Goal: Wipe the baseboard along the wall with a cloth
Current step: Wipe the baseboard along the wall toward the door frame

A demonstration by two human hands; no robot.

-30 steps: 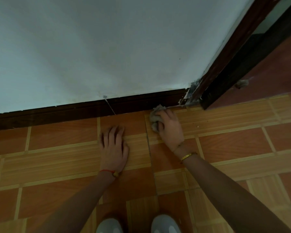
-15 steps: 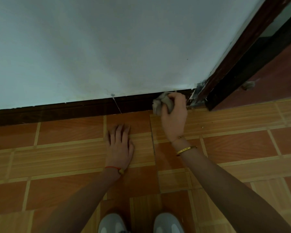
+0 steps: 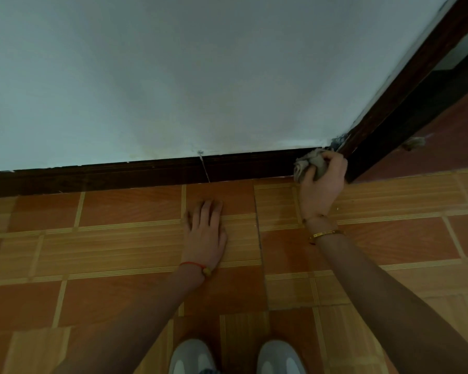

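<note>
A dark brown baseboard (image 3: 119,176) runs along the foot of the white wall (image 3: 173,76), from the left edge to the door frame at the right. My right hand (image 3: 322,184) grips a crumpled grey cloth (image 3: 307,164) and presses it against the baseboard's right end, beside the door frame. My left hand (image 3: 206,233) lies flat on the tiled floor, fingers apart, a short way in front of the baseboard and holding nothing.
A dark wooden door frame (image 3: 405,90) rises at the right, with chipped plaster at its foot. Orange and tan floor tiles (image 3: 106,252) fill the foreground. A thin pale line (image 3: 204,168) crosses the baseboard mid-way. My grey shoes (image 3: 192,357) show at the bottom edge.
My right hand has lifted the cloth from the floor onto the baseboard and slid it right to the door frame. My left hand has stayed flat on the tiles.
</note>
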